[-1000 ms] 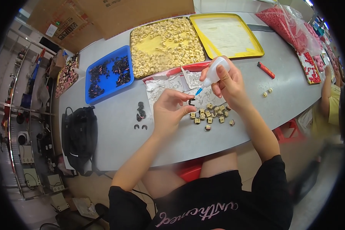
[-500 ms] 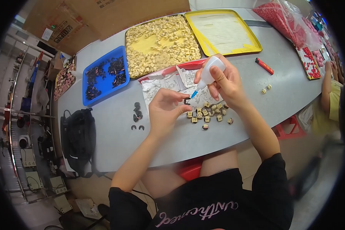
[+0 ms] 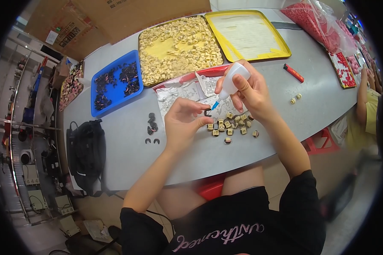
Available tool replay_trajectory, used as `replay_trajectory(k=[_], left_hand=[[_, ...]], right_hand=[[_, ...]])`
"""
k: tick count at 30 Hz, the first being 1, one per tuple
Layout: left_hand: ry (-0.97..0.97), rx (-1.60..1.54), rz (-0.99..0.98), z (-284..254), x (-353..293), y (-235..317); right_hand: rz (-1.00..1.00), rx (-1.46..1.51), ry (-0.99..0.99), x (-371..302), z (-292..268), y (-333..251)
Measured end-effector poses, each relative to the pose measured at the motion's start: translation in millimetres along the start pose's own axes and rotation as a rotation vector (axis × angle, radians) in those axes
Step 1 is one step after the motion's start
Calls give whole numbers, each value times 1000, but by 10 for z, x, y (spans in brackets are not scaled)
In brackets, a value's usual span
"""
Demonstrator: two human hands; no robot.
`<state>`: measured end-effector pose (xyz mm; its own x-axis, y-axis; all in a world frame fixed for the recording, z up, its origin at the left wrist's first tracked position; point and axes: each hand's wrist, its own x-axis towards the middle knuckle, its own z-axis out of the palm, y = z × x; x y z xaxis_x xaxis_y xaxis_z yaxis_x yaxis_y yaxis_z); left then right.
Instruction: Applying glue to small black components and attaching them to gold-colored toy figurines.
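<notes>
my forearms rise from the lower part of the frame and lean inward, so my two hands meet near the center. my left hand (image 3: 181, 122), palm turned to the right, is nearly closed, thumb and forefinger pinching one black curved piece (image 3: 207, 113) at the middle of the frame. my right hand (image 3: 253, 93) is wrapped around one white squeeze bottle (image 3: 235, 79), tilted so its blue tip (image 3: 215, 104) points down-left at the piece; i can't tell whether they touch. on the surface (image 3: 187, 163), left of center, lie two loose black arches (image 3: 156, 141), below a small dark pile (image 3: 152, 124) too overlapped to count. right of center i see two cream bits (image 3: 293, 101) and one red stick (image 3: 293, 73); across the top, one blue tray (image 3: 118, 83) and two yellow trays (image 3: 247, 36).
</notes>
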<state>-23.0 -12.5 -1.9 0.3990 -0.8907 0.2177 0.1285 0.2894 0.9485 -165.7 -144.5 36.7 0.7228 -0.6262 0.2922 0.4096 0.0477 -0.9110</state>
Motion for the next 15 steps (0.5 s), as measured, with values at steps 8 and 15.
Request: replay_trajectory(k=[8, 15], left_hand=[[4, -8, -12, 8, -5, 19], [14, 28, -19, -9, -5, 26]], right_hand=[[5, 2, 3, 0, 8, -22], [9, -6, 12, -3, -3, -30]])
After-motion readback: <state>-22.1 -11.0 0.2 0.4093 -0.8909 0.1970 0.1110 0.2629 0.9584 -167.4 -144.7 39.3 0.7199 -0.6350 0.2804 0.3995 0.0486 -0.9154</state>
